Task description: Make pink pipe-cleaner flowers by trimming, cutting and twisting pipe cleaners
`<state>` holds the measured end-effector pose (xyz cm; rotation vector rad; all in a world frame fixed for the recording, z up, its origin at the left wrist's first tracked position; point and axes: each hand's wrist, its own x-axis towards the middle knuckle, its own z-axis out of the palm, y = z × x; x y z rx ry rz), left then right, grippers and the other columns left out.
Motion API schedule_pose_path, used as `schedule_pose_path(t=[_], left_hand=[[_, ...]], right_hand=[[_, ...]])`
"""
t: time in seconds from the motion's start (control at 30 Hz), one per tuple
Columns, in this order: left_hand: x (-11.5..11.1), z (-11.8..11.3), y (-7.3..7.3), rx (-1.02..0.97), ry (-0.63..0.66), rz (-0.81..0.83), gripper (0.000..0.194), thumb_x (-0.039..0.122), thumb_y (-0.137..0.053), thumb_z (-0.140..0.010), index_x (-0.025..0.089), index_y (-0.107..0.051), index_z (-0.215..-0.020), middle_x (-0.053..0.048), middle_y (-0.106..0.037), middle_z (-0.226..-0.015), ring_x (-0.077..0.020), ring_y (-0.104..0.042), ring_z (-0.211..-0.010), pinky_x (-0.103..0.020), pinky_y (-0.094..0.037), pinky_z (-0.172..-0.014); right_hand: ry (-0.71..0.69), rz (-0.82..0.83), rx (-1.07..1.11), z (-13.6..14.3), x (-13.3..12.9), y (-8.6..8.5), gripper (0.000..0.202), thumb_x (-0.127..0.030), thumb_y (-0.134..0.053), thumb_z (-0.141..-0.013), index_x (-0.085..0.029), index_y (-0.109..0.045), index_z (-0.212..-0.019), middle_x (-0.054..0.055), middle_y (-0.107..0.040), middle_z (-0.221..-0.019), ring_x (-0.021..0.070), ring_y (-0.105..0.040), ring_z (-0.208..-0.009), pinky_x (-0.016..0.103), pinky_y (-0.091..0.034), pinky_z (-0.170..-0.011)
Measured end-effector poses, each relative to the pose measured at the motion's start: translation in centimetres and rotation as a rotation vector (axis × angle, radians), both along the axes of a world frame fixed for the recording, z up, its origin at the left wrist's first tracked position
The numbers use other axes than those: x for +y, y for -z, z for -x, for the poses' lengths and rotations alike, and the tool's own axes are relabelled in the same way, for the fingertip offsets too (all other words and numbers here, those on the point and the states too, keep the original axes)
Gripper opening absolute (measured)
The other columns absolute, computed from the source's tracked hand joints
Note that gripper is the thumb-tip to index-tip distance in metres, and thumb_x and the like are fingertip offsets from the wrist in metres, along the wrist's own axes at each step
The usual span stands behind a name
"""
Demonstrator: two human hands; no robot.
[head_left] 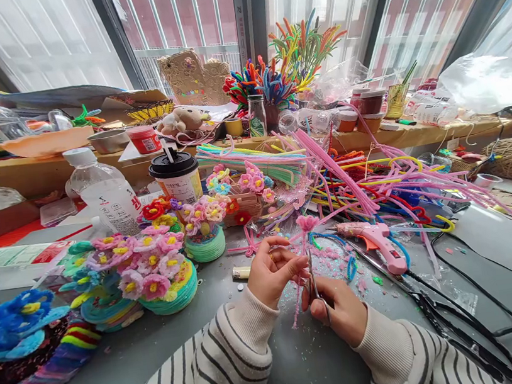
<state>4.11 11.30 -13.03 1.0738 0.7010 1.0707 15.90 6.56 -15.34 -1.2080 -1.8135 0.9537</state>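
Observation:
My left hand [276, 268] is closed in a pinch on a pink pipe cleaner flower [307, 223], holding it upright by its stem. The fluffy pink head stands above my fingers, and a thin pink end hangs below them. My right hand [339, 308] is closed around the handles of small metal scissors [314, 282]. The scissor blades point up beside the stem, close to my left fingertips; whether they touch the stem I cannot tell. Pink and green fuzz scraps [338, 269] lie on the grey table just beyond my hands.
A pink glue gun [375, 242] and its black cord lie to the right. Pipe cleaner flower pots [169, 290] stand left, with a plastic bottle [104, 194] and a lidded cup [176, 178] behind. Bundled pipe cleaners [336, 171] fill the back right. White paper [506, 246] lies far right.

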Motion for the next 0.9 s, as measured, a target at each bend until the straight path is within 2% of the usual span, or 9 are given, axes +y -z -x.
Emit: schedule_pose_path(t=[0.27, 0.57, 0.9], left_hand=[[-0.1, -0.13, 0.23, 0.001, 0.034, -0.01, 0.035, 0.019, -0.063, -0.056, 0.018, -0.03, -0.066, 0.009, -0.047, -0.049, -0.008, -0.053, -0.041, -0.016, -0.04, -0.035], [-0.18, -0.23, 0.05, -0.008, 0.079, 0.012, 0.037, 0.02, -0.065, -0.053, 0.017, -0.03, -0.064, 0.009, -0.046, -0.047, -0.0072, -0.051, -0.038, -0.016, -0.038, -0.033], [-0.15, -0.24, -0.03, 0.023, 0.096, 0.025, 0.036, 0.022, -0.064, -0.054, 0.017, -0.03, -0.062, 0.006, -0.054, -0.049, -0.0072, -0.051, -0.038, -0.016, -0.037, -0.036]], right_hand=[[0.0, -0.003, 0.029, -0.21, 0.09, 0.47, 0.061, -0.07, -0.024, -0.061, -0.014, -0.047, -0.052, -0.002, -0.037, -0.047, 0.0094, -0.033, -0.044, 0.021, -0.026, -0.042], [-0.007, 0.017, 0.07, -0.34, 0.13, 0.64, 0.059, -0.069, -0.027, -0.061, -0.014, -0.046, -0.049, -0.002, -0.035, -0.046, 0.0086, -0.031, -0.042, 0.022, -0.027, -0.042], [0.034, 0.002, 0.065, -0.32, 0.17, 0.51, 0.056, -0.067, -0.028, -0.062, -0.015, -0.044, -0.048, -0.002, -0.036, -0.047, 0.0101, -0.034, -0.045, 0.023, -0.029, -0.045]])
